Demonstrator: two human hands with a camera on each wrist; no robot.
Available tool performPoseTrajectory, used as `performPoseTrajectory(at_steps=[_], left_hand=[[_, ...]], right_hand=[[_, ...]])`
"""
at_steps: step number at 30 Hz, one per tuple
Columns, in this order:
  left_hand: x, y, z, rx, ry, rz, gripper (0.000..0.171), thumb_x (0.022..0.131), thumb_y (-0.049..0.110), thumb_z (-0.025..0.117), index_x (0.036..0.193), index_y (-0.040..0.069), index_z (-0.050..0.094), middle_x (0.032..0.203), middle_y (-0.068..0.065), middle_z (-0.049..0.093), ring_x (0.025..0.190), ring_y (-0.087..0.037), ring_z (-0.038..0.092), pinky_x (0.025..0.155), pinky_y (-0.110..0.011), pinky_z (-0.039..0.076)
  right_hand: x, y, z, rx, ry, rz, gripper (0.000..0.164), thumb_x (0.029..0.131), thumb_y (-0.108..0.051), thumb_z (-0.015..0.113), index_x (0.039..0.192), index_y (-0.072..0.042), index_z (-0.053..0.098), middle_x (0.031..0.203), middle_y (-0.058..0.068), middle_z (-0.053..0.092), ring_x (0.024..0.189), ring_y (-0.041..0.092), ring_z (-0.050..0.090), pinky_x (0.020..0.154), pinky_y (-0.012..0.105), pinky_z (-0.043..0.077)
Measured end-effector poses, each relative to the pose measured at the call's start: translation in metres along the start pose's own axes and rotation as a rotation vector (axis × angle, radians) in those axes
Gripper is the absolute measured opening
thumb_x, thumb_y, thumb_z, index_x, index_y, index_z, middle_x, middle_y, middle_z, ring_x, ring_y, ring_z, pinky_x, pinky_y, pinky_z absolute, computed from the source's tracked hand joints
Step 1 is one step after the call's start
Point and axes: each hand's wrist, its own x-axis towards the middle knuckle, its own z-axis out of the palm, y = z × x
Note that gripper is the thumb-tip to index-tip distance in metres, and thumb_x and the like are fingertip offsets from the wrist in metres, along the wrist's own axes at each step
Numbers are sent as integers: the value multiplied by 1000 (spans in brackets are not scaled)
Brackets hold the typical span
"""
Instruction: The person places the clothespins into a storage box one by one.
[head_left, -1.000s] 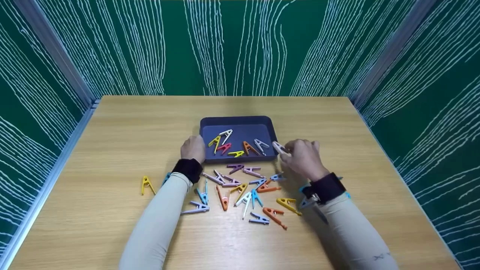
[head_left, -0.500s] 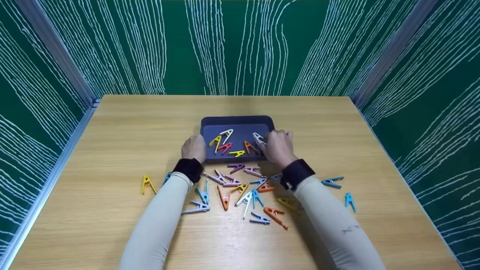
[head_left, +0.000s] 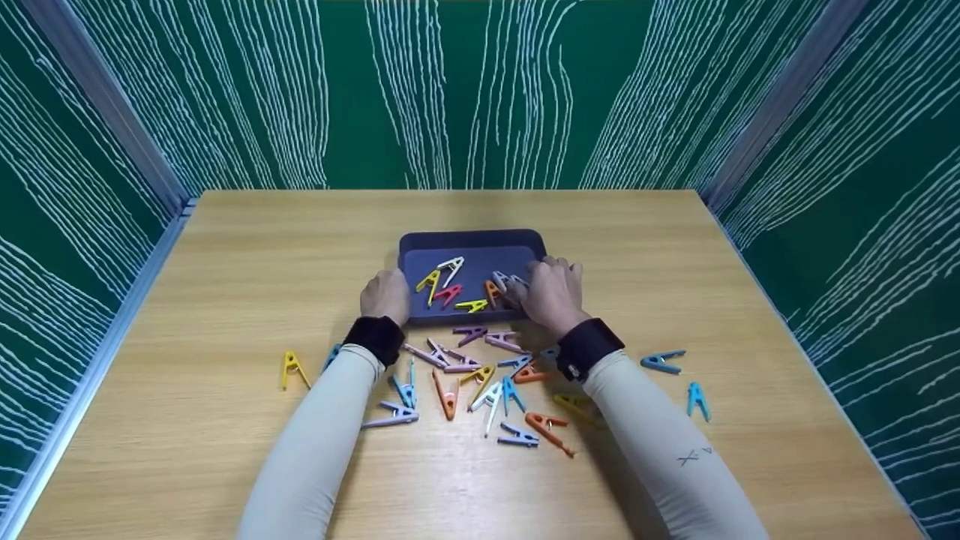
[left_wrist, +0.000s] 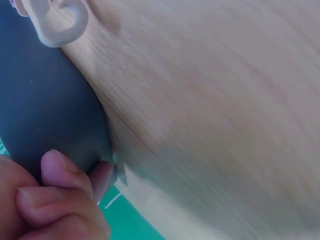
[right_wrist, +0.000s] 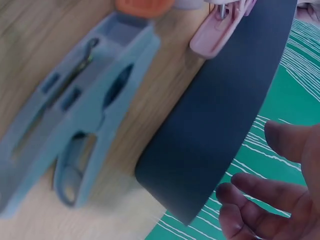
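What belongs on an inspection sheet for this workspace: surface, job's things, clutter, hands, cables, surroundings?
Surface: wood-look tabletop.
Job's things: dark tray with several coloured clips inside; many loose clips strewn nearby.
Clutter: nothing seen besides the clips.
Hands: left hand grips the tray's left side; right hand over its right side, nothing visible between thumb and fingers.
Cables: nothing seen.
Surroundings: green panels with white wavy lines; grey corner posts.

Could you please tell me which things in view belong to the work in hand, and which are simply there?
Likely part of the job:
dark tray
clothespins inside it
loose clothespins in front of it
left hand, gripping its edge
right hand, at its right side

Likely just there:
wooden table
green backdrop
black wristbands
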Motion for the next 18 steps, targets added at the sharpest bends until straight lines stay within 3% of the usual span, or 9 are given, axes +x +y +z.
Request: performPoseTrajectory(at_steps=[10,13,18], left_hand=[[0,-1,2,-6,0,10,26,87,4,37,87,1,63,86,-19,62,77,-32,60,62,-44,47],[-1,-1,1,-8,9,5,27,86,4,37,84,1,64,85,-19,63,76,-32,60,63,-44,47],[-2,0,-1,-19,24,-3,28,86,4,37,82,1,64,85,-18,63,76,-32,61,63,-44,47]], right_hand=[[-14,7,-21,-5,3,-41,46,75,-46,62,100,-8,65,88,9,60,80,26,49,71,42,25],[-20,14,-29,-10,-17,-55,41,73,-47,62,93,-12,67,83,7,60,77,26,49,72,42,25],[-29,30,-37,47,-52,-43,32,72,-39,67,91,-13,67,88,5,63,81,26,50,76,43,23]])
